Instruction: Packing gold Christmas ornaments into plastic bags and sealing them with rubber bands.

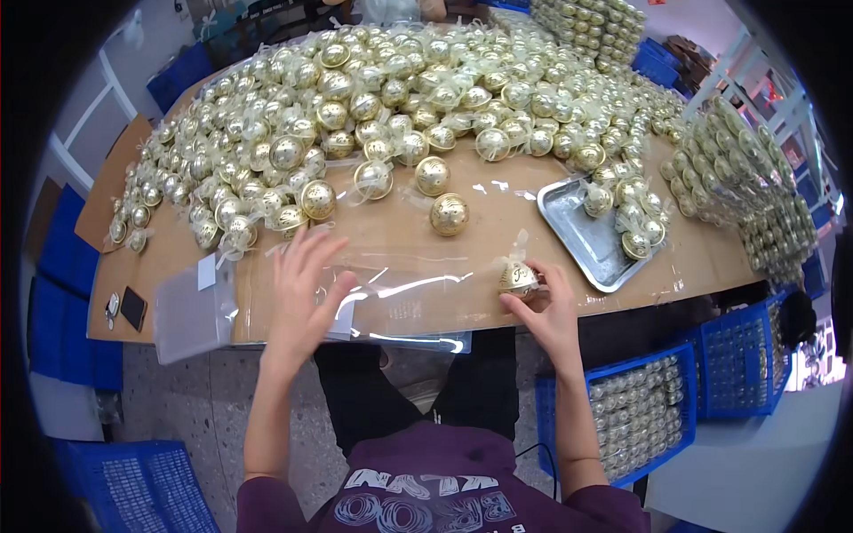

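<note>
Pinching the ball (pixel 516 277) near the tabletop's (pixel 498 209) front edge, the right hand (pixel 553 311) had its fingers clamped on the ball's right side, ribbon (pixel 522 240) end pointing roughly at the far edge. Left hand (pixel 306 293) looked empty, fingers spread apart, well off to the left, so not the nearer one. A clear plastic sheet (pixel 409 289) lay along the front edge, mostly between them.
</note>
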A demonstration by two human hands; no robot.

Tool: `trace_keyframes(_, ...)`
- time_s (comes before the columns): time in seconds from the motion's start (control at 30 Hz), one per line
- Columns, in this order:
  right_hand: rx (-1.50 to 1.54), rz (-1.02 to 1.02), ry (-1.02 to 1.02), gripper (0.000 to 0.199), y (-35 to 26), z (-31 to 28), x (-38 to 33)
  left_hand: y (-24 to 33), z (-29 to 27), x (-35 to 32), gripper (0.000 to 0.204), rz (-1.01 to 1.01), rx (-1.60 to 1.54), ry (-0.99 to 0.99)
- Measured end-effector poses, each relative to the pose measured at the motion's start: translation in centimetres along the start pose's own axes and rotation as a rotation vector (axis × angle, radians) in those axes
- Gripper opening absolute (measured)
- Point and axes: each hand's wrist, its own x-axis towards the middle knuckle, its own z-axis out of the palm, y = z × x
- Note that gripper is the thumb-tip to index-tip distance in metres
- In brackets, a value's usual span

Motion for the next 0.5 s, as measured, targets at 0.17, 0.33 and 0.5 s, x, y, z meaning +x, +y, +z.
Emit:
trace_keyframes(0.17, 0.335, 0.102, -0.326, 0.06, -0.9, 1.8, 1.7, -1.9, 0.9, -0.4, 0.053, -0.118, -0.555, -0.08)
trace_keyframes(0.33, 0.186, 0.041, -0.541, 0.064, -1.9, 7.6, 3.4, -1.9, 2.6, -1.1, 0.06, -0.054, -0.681, -0.185)
trace_keyframes(0.5, 0.43, 0.045, -0.641, 0.064, -1.8, 13.0, 4.7, -0.2, 3.7, -1.5, 0.063, 0.027, -0.895, -0.224)
